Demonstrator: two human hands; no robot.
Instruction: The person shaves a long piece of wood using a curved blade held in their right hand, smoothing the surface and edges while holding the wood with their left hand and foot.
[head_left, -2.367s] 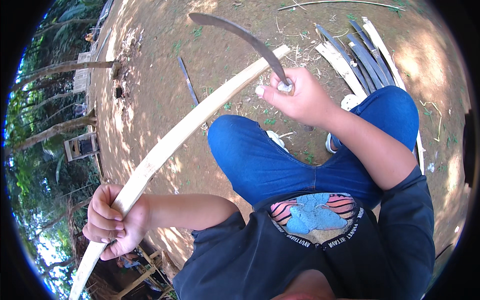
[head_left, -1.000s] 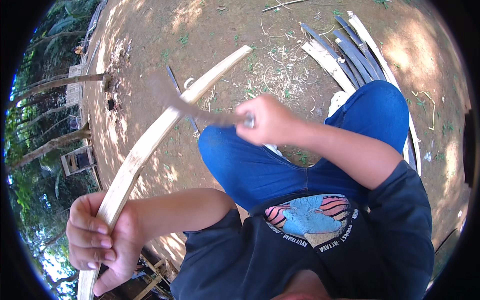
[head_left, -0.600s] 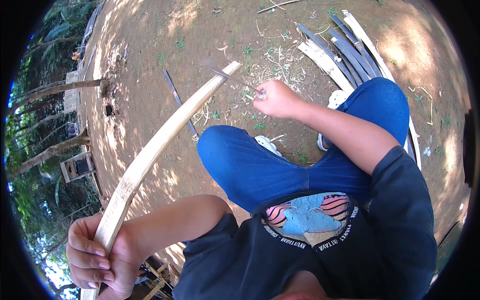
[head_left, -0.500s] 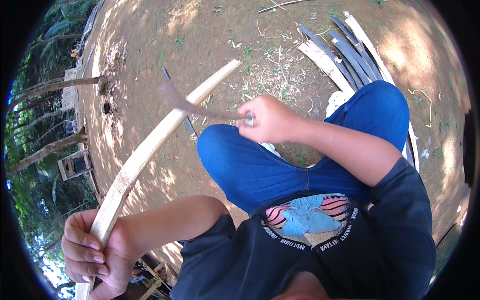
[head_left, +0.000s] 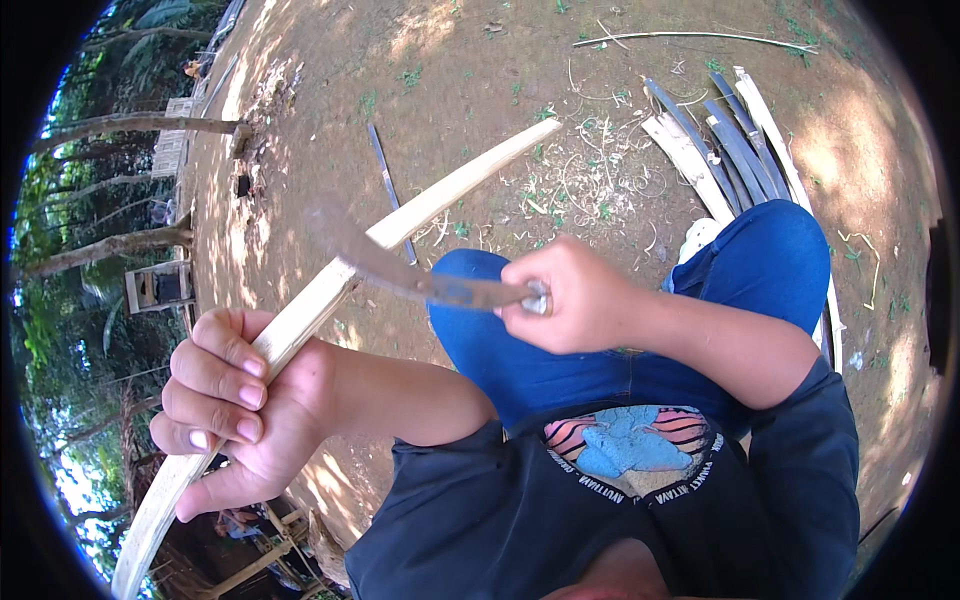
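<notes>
My left hand (head_left: 232, 405) grips a long pale wooden slat (head_left: 440, 195) near its lower end; the slat runs up and to the right over the dirt ground. My right hand (head_left: 575, 305) holds a knife by its handle, and the curved dark blade (head_left: 385, 265) points left and lies across the slat's upper edge, blurred. My knees in blue trousers (head_left: 560, 350) are below the right hand.
A pile of pale and grey slats (head_left: 720, 150) lies on the ground at upper right, with wood shavings (head_left: 590, 180) in front of it. A thin dark strip (head_left: 388, 190) lies beside the slat. A small wooden crate (head_left: 158, 288) and tree trunks stand at the left.
The knife swung from raised above the slat down onto it in repeated strokes. My left hand slid higher along the slat, which now sits closer to me.
</notes>
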